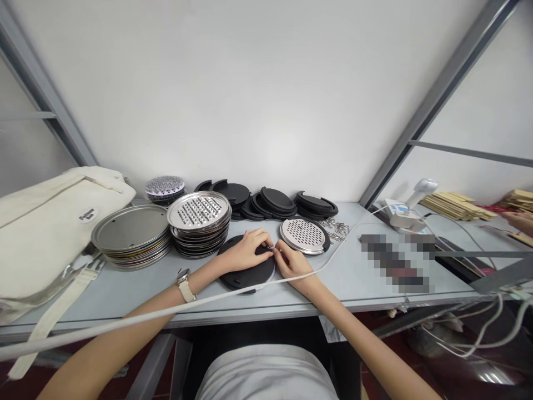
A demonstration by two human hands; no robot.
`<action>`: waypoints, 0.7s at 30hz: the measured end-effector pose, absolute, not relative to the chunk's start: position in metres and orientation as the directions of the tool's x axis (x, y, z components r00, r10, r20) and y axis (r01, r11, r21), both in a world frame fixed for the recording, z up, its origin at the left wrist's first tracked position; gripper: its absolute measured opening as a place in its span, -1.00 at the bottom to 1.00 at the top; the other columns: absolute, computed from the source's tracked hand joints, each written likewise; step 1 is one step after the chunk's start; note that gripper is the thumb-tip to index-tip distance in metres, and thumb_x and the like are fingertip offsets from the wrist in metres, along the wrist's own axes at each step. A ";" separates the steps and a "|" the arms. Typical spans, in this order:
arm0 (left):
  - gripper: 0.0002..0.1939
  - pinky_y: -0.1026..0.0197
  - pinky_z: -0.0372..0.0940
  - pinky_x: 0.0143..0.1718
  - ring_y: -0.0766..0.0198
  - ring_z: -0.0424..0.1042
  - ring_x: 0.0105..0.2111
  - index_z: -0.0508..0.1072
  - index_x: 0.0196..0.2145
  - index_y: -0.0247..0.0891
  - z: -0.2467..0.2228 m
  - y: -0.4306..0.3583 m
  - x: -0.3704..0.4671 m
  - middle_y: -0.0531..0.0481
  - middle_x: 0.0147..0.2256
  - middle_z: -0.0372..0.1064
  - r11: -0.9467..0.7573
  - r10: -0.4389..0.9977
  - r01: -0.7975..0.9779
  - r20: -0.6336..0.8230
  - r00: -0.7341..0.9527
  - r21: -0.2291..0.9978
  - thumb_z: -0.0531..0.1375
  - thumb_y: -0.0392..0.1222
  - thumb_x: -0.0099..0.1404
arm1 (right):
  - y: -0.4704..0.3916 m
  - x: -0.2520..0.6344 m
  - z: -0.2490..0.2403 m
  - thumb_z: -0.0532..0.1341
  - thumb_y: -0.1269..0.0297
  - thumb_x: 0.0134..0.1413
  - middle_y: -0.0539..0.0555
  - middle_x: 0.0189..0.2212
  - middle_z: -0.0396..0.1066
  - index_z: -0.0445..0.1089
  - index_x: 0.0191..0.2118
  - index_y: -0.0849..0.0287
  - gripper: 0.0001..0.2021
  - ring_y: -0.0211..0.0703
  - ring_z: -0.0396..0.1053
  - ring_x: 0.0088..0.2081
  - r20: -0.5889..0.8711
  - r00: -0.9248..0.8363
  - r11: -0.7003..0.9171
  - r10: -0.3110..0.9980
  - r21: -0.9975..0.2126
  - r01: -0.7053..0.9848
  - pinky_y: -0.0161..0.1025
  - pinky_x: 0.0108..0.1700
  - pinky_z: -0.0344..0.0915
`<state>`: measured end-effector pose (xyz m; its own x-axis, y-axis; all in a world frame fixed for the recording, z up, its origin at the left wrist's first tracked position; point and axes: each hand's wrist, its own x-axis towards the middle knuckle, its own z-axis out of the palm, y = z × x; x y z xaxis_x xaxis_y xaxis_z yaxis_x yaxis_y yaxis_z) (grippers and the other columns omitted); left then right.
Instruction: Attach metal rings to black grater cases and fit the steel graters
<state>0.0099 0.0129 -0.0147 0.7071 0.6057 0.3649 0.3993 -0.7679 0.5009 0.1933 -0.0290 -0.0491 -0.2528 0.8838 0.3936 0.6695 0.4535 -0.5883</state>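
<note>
A round black disc (245, 275) with raised edge pieces lies flat on the table in front of me. Over its right part my left hand (249, 251) is closed in a pinch, a watch on that wrist. My right hand (295, 268) meets it from the right, thumb and fingers pinched together. Between the fingertips of both hands shows a small silver metal piece (270, 248), too small to make out fully. Just beyond my right hand sits a round metal grater plate (302, 234) with a black rim piece. A heap of small metal chains (335, 226) lies beside it.
Left stand stacked metal discs (129, 225), stacked grater plates (200, 210) and a cream bag (54, 222). Black discs (275, 201) line the wall. A white cable (166, 311) crosses before my arms. At right are a white device (403, 214), wooden strips (453, 205) and another person's hand (520, 222).
</note>
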 end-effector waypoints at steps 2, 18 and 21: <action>-0.95 0.11 0.11 -0.04 0.22 0.32 -0.18 0.33 -0.27 -0.23 -0.015 0.013 0.010 0.03 -0.26 0.28 -0.770 0.605 0.402 0.369 0.705 0.495 0.14 -0.23 0.30 | -0.029 0.193 -0.049 -0.05 0.25 0.24 -0.11 -0.62 0.05 0.09 -0.40 0.10 -0.83 -0.26 0.10 -0.59 0.399 -0.249 0.455 0.882 -0.585 0.671 -0.36 -0.48 0.02; -0.95 0.08 0.06 -0.02 0.18 0.32 -0.16 0.34 -0.27 -0.22 -0.014 0.011 0.011 0.03 -0.26 0.32 -0.774 0.615 0.449 0.360 0.702 0.446 0.13 -0.22 0.32 | -0.029 0.193 -0.048 -0.09 0.27 0.25 -0.05 -0.61 0.19 0.17 -0.36 0.12 -0.81 -0.21 0.20 -0.58 0.371 -0.280 0.446 0.885 -0.509 0.736 -0.32 -0.46 0.06; -0.93 0.08 0.06 -0.02 0.19 0.32 -0.15 0.32 -0.23 -0.21 -0.013 0.010 0.011 0.04 -0.24 0.31 -0.784 0.603 0.442 0.370 0.706 0.436 0.13 -0.23 0.32 | -0.029 0.193 -0.048 -0.09 0.27 0.26 -0.05 -0.61 0.18 0.17 -0.35 0.12 -0.81 -0.21 0.20 -0.58 0.373 -0.283 0.450 0.883 -0.508 0.734 -0.32 -0.46 0.05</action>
